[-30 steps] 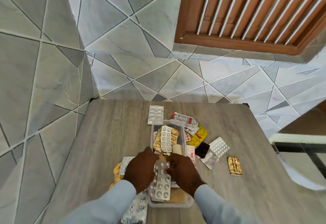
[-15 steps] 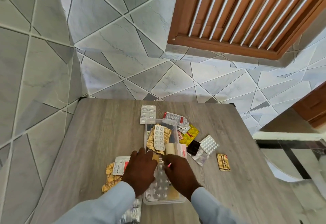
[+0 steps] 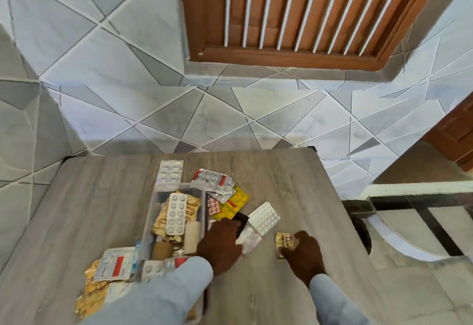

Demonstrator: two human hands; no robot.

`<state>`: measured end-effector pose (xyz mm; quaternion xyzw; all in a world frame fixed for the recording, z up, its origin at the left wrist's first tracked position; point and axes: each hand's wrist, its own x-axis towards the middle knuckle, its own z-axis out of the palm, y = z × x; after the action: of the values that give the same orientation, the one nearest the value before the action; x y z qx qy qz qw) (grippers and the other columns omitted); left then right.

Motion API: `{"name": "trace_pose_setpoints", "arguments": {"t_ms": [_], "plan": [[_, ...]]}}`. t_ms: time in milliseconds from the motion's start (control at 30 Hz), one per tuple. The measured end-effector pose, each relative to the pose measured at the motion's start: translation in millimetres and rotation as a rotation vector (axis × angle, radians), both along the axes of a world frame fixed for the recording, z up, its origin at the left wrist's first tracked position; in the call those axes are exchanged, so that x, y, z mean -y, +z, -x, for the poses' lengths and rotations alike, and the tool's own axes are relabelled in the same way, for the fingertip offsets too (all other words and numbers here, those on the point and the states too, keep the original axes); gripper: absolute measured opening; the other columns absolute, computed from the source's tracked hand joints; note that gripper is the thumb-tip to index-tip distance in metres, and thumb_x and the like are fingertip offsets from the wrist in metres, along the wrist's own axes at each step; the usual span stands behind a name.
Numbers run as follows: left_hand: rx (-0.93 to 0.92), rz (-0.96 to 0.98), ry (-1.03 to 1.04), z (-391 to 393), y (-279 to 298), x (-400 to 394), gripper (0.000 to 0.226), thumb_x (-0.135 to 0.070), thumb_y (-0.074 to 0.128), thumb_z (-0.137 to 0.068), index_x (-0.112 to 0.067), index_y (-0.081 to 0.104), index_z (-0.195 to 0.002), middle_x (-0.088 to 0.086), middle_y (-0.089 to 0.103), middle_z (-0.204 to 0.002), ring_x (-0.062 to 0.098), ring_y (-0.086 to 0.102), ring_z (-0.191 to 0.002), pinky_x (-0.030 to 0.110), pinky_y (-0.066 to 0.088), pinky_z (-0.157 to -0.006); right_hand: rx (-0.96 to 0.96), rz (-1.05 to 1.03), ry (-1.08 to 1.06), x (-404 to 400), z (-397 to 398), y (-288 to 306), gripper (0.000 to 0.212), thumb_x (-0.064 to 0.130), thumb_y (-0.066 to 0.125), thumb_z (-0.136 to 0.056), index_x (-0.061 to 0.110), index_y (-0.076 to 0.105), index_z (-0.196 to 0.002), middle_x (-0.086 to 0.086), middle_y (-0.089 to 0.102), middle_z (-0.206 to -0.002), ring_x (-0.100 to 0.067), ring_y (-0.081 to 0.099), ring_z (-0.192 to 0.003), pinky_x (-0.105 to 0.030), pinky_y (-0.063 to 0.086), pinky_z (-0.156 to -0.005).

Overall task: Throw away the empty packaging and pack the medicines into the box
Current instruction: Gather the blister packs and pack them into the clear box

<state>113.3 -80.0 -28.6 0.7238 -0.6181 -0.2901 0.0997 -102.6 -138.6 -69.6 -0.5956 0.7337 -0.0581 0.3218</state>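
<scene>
A clear plastic box point(image 3: 151, 209) stands on the wooden table point(image 3: 97, 209), holding a white blister pack point(image 3: 176, 213), gold strips and small rolls. My left hand point(image 3: 220, 246) lies palm down just right of the box, over a silver blister strip point(image 3: 249, 241) and a black pack point(image 3: 242, 218); its grip is hidden. My right hand point(image 3: 304, 257) is further right, fingers curled on a small gold blister pack point(image 3: 283, 239) that lies on the table. A white pill card point(image 3: 263, 218) lies between the hands.
Loose packs lie around the box: a silver blister point(image 3: 171, 173) and a red-striped strip point(image 3: 213, 180) behind it, a yellow sachet point(image 3: 234, 203) to the right, a white and red pack point(image 3: 115, 264) and gold strips point(image 3: 92, 296) to the left. The table's right edge point(image 3: 340, 212) borders a tiled floor.
Both hands have left the box, where they held a white blister pack, and moved right: the left onto the strips beside the box, the right onto the gold pack. The camera tilted.
</scene>
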Motion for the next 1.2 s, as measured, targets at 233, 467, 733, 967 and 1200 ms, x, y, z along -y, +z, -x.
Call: {"name": "trace_pose_setpoints", "arguments": {"t_ms": [233, 467, 733, 967, 1200], "plan": [[0.381, -0.186, -0.091, 31.0, -42.2, 29.0, 0.098, -0.056, 0.061, -0.077, -0.019, 0.007, -0.150, 0.013, 0.011, -0.157, 0.032, 0.011, -0.144, 0.047, 0.019, -0.114, 0.005, -0.063, 0.142, 16.8, -4.4, -16.0, 0.073, 0.039, 0.076, -0.071, 0.023, 0.037, -0.131, -0.009, 0.048, -0.123, -0.032, 0.054, -0.115, -0.040, 0.048, -0.094], [0.474, -0.086, -0.097, 39.0, -44.6, 26.6, 0.052, -0.018, 0.044, -0.089, -0.018, 0.038, -0.140, 0.009, 0.051, -0.135, 0.030, 0.047, -0.122, 0.045, 0.039, -0.100, 0.276, -0.056, 0.186, 34.0, -2.0, -16.2, 0.009, 0.030, 0.057, -0.086, 0.022, 0.054, -0.083, 0.006, 0.063, -0.079, -0.016, 0.063, -0.074, -0.034, 0.055, -0.071], [0.248, 0.007, 0.088, 31.6, -30.9, 34.0, 0.046, -0.017, 0.043, -0.089, -0.024, 0.041, -0.135, 0.003, 0.053, -0.132, 0.023, 0.052, -0.116, 0.036, 0.045, -0.095, 0.212, -0.030, 0.350, 91.6, -33.6, -6.3, 0.022, 0.031, 0.066, -0.082, 0.019, 0.059, -0.098, -0.009, 0.057, -0.108, -0.028, 0.060, -0.097, -0.033, 0.050, -0.080], [0.148, -0.190, 0.234, 18.4, -24.4, 48.6, 0.064, -0.015, 0.041, -0.091, -0.024, 0.016, -0.150, 0.007, 0.032, -0.150, 0.029, 0.034, -0.135, 0.041, 0.032, -0.110, 0.064, -0.136, 0.310, 92.2, -55.2, -10.6, 0.062, 0.028, 0.075, -0.075, 0.018, 0.040, -0.125, -0.014, 0.050, -0.123, -0.037, 0.054, -0.115, -0.044, 0.050, -0.094], [0.560, -0.162, 0.037, 29.0, -32.4, 52.2, 0.036, -0.012, 0.036, -0.093, -0.016, 0.043, -0.128, 0.011, 0.052, -0.127, 0.033, 0.046, -0.118, 0.048, 0.035, -0.098, -0.035, -0.148, 0.340, 82.3, -56.7, -12.6, 0.051, 0.035, 0.070, -0.076, 0.014, 0.047, -0.115, -0.011, 0.054, -0.124, -0.033, 0.052, -0.117, -0.042, 0.048, -0.094]]}}
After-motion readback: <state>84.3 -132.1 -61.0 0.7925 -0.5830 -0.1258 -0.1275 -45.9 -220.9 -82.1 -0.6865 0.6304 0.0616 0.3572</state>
